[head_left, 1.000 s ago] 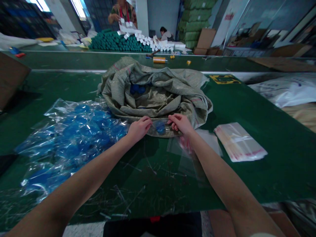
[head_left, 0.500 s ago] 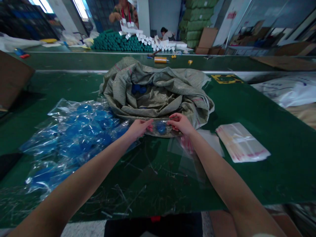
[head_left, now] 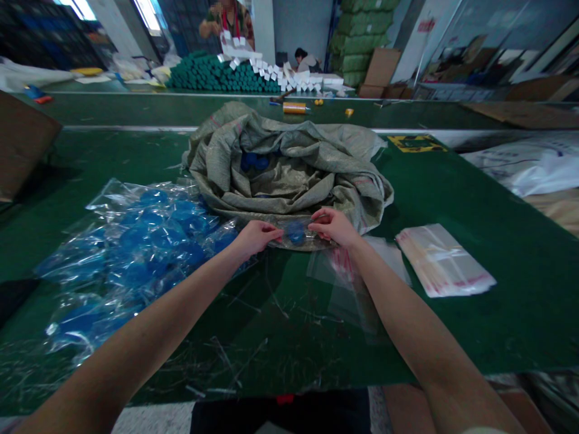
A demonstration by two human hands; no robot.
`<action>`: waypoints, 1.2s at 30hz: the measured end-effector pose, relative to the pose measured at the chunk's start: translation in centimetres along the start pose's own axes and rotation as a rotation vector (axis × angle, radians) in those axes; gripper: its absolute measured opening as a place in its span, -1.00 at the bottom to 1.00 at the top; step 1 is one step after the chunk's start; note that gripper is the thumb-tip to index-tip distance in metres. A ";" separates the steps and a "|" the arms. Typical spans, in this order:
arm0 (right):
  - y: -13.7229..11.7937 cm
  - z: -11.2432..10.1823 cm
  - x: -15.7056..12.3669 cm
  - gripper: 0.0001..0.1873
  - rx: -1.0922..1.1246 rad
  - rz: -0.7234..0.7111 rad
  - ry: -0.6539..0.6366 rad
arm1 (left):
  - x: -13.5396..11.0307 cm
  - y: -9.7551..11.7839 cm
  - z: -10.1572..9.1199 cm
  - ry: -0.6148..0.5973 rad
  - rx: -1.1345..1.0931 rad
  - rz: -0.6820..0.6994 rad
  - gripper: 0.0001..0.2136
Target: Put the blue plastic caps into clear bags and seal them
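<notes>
Between my two hands is a clear plastic bag with a round blue item (head_left: 296, 232) inside, just in front of a grey-green woven sack (head_left: 362, 199). My left hand (head_left: 257, 236) pinches the bag's left side. The fingers of my right hand (head_left: 332, 226) are closed on its right side. More blue items (head_left: 254, 161) show inside the sack's mouth. To the left lies a heap of filled clear bags (head_left: 154, 235) with blue contents. Loose flat bags (head_left: 384, 256) lie partly under my right forearm.
A stack of flat clear bags (head_left: 446, 259) with pink edges lies at the right. A cardboard box (head_left: 25, 144) stands at the left edge. Across the back are a tape roll (head_left: 294, 108), a pile of green rolls (head_left: 212, 75) and two people. A white sack (head_left: 538, 166) lies at far right.
My left fingers have shifted slightly on the bag's left side and look more extended. The right hand stays almost where it was, and the blue item remains between the hands.
</notes>
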State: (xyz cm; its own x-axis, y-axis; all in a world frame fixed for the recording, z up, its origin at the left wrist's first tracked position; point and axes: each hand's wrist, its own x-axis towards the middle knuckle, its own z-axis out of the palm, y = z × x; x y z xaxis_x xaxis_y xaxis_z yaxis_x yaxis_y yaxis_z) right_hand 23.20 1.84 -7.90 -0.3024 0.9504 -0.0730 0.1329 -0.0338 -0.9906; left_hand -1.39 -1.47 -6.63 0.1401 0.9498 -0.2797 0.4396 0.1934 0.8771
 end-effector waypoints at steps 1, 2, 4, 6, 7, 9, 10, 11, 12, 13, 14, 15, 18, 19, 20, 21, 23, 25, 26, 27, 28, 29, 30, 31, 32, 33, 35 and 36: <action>0.0 0.0 0.0 -0.58 -0.001 0.001 0.000 | 0.0 0.0 0.0 0.005 0.010 0.004 -0.66; 0.0 -0.1 0.0 -0.59 -0.004 0.001 0.001 | 0.1 -0.1 0.1 0.009 0.018 0.006 -0.66; 0.0 -0.1 0.0 -0.60 -0.014 0.002 0.003 | 0.1 -0.2 0.1 0.017 0.029 0.005 -0.67; 0.1 -0.1 0.0 -0.61 -0.030 0.005 0.007 | 0.1 -0.2 0.1 0.025 0.047 0.009 -0.67; 0.1 -0.1 0.0 -0.62 -0.043 0.007 0.009 | 0.1 -0.2 0.1 0.030 0.064 0.013 -0.67; 0.3 0.0 0.0 -0.63 -0.076 0.003 0.011 | 0.1 -0.2 0.1 0.046 0.118 0.026 -0.69; 0.4 0.0 0.1 -0.64 -0.094 -0.003 0.010 | 0.1 -0.1 0.2 0.053 0.150 0.032 -0.70; 0.5 0.1 0.1 -0.64 -0.110 -0.011 0.010 | 0.1 0.0 0.3 0.061 0.180 0.038 -0.71; 0.6 0.1 0.1 -0.65 -0.123 -0.018 0.010 | 0.2 0.0 0.4 0.070 0.206 0.042 -0.72; 0.7 0.2 0.2 -0.66 -0.135 -0.025 0.012 | 0.3 0.1 0.5 0.077 0.228 0.046 -0.73; 0.8 0.3 0.2 -0.67 -0.148 -0.031 0.012 | 0.4 0.1 0.6 0.087 0.247 0.051 -0.73; 0.8 0.4 0.2 -0.68 -0.163 -0.037 0.014 | 0.5 0.0 0.7 0.098 0.264 0.056 -0.73; 0.9 0.6 0.3 -0.68 -0.204 -0.056 0.017 | 0.8 -0.2 1.0 0.128 0.295 0.068 -0.72; 0.9 0.6 0.3 -0.67 -0.218 -0.055 0.018 | 0.9 -0.4 1.1 0.139 0.295 0.068 -0.72; 1.0 0.6 0.4 -0.66 -0.232 -0.049 0.021 | 0.9 -0.5 1.2 0.154 0.288 0.066 -0.72; 1.1 0.6 0.4 -0.65 -0.245 -0.040 0.027 | 0.9 -0.6 1.2 0.171 0.277 0.062 -0.73; 1.3 0.6 0.5 -0.61 -0.263 -0.009 0.047 | 1.0 -0.8 1.4 0.213 0.251 0.051 -0.74; 1.4 0.6 0.6 -0.58 -0.251 0.023 0.070 | 1.0 -0.9 1.5 0.228 0.232 0.046 -0.74; 1.4 0.6 0.6 -0.56 -0.232 0.039 0.078 | 1.0 -1.0 1.5 0.219 0.224 0.048 -0.74; 1.4 0.7 0.7 -0.55 -0.208 0.054 0.082 | 1.0 -1.0 1.6 0.205 0.212 0.058 -0.74; 1.4 0.7 0.7 -0.53 -0.182 0.065 0.081 | 1.1 -1.0 1.6 0.189 0.193 0.070 -0.75; 1.4 0.7 0.7 -0.52 -0.155 0.074 0.077 | 1.0 -0.9 1.6 0.175 0.165 0.084 -0.76; 1.3 0.8 0.7 -0.51 -0.127 0.080 0.070 | 1.0 -0.8 1.6 0.165 0.127 0.093 -0.78; 1.1 0.8 0.7 -0.50 -0.097 0.082 0.062 | 0.9 -0.7 1.6 0.153 0.080 0.093 -0.78; 0.9 0.8 0.7 -0.50 -0.064 0.078 0.055 | 0.7 -0.5 1.6 0.139 0.025 0.079 -0.78; 0.7 0.8 0.6 -0.49 -0.030 0.070 0.049 | 0.6 -0.3 1.6 0.122 -0.043 0.054 -0.77; 0.1 0.8 0.5 -0.47 0.040 0.050 0.048 | 0.1 0.1 1.6 0.084 -0.210 0.004 -0.73; -0.2 0.7 0.5 -0.46 0.072 0.040 0.053 | -0.1 0.4 1.6 0.072 -0.296 -0.005 -0.70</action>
State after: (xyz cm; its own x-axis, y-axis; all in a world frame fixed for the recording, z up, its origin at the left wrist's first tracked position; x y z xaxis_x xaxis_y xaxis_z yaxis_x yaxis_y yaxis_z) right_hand 22.33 2.05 -7.81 -0.2480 0.9626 -0.1087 0.0748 -0.0928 -0.9929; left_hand 0.14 -1.91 -6.89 0.0711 0.9616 -0.2652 0.1608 0.2513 0.9545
